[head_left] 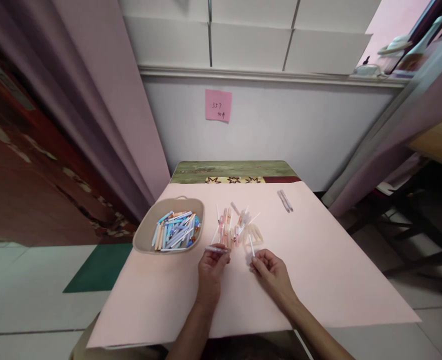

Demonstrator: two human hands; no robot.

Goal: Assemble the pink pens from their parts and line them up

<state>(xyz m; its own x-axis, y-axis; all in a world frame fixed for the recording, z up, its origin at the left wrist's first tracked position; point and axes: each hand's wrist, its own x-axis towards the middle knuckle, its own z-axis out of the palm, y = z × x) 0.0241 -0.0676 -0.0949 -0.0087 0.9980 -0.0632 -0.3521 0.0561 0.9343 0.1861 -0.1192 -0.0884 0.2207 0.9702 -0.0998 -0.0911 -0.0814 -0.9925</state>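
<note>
The left hand (210, 272) has its fingers curled round a translucent tube (216, 249), gripping it just short of the heap; the tube's long axis lies nearly crosswise, one end to the left, the other to the right and slightly nearer the person; this seems to leave its left end free. The right hand (273, 275) pinches a white stick (251, 245) between thumb and fingers by its near end; the stick's long axis runs away from the person, far end leaning a little left; held so, most of its length stays exposed, perhaps for easy aiming.

Just beyond both hands, mid-worktop, lies the heap (225, 226) of pinkish parts and thin sticks, pointing various ways; it is probably there to be within reach of either hand; pale curved pieces (257, 234) lie at its right side, near the white stick. To the left stands the basket (139, 241), full of coloured pens (176, 231); well apart, at the far right, two grey pens (285, 201) lie side by side, long axes parallel, perhaps set aside on purpose; pink sheeting (326, 280) covers most of the worktop (191, 168).
</note>
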